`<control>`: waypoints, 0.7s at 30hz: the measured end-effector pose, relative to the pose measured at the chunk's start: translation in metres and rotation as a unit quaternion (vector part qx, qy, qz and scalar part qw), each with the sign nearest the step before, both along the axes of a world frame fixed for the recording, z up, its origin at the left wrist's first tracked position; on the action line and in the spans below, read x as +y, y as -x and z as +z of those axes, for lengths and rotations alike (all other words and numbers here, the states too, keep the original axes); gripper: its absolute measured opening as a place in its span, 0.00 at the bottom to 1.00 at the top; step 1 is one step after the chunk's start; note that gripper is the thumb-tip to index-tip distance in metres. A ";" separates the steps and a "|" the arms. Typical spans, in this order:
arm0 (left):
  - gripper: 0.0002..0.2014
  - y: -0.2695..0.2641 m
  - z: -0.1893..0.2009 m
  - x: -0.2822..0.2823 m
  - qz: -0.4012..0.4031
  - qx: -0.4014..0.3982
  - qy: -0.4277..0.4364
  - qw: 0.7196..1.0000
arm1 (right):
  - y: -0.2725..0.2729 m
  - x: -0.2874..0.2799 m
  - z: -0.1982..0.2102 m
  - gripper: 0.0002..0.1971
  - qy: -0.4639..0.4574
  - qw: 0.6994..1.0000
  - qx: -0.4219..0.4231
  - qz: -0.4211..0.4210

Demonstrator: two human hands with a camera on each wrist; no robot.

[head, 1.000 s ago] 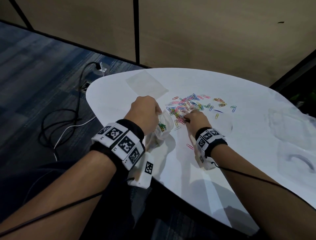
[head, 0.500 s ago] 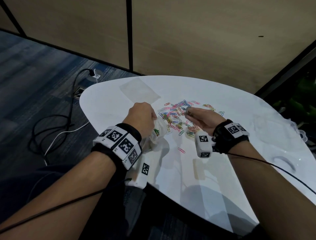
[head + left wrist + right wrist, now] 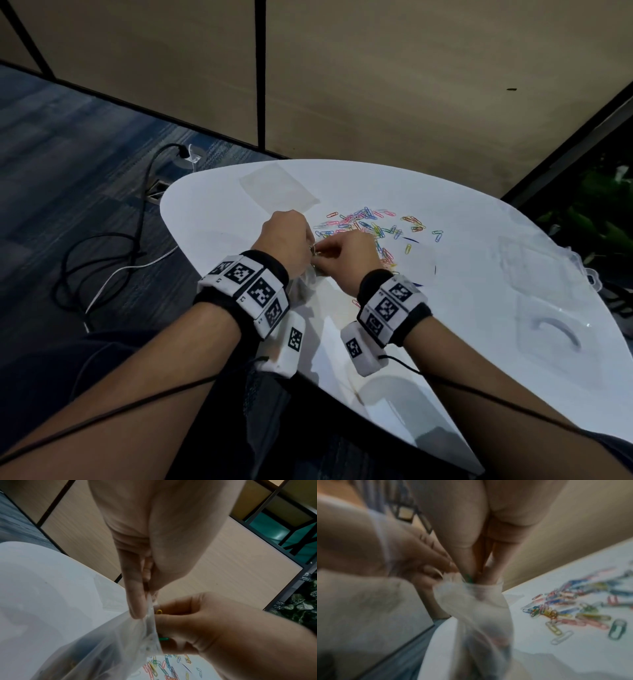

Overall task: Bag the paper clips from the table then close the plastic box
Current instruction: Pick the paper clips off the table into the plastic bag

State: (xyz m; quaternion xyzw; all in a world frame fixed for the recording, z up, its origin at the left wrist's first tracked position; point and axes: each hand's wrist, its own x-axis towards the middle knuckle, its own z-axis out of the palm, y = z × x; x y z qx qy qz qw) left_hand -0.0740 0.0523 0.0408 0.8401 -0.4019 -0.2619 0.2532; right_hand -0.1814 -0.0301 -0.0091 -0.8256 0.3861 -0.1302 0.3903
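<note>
Two hands meet at the middle of the head view: the left hand (image 3: 286, 238) pinches the rim of a clear, crumpled plastic bag (image 3: 109, 646), while the right hand (image 3: 346, 260) grasps coloured paper clips (image 3: 159, 612) at its mouth. More loose multicoloured clips (image 3: 373, 224) lie on the white rounded table (image 3: 445, 342), with the transparent plastic box (image 3: 544, 322) at right.

The right hand (image 3: 481, 545) pushes its fingertips (image 3: 485, 586) into the mouth of a clear plastic bag (image 3: 481, 615), with a green paper clip (image 3: 468, 578) between them. The left hand (image 3: 412, 566) pinches the bag's rim beside it. Coloured paper clips (image 3: 570, 609) lie scattered on the white table (image 3: 573, 655)
</note>
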 end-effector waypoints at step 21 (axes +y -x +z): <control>0.11 -0.016 -0.003 0.002 0.030 0.028 0.002 0.999 | 0.033 -0.013 0.008 0.13 -0.044 0.996 -0.056 -0.047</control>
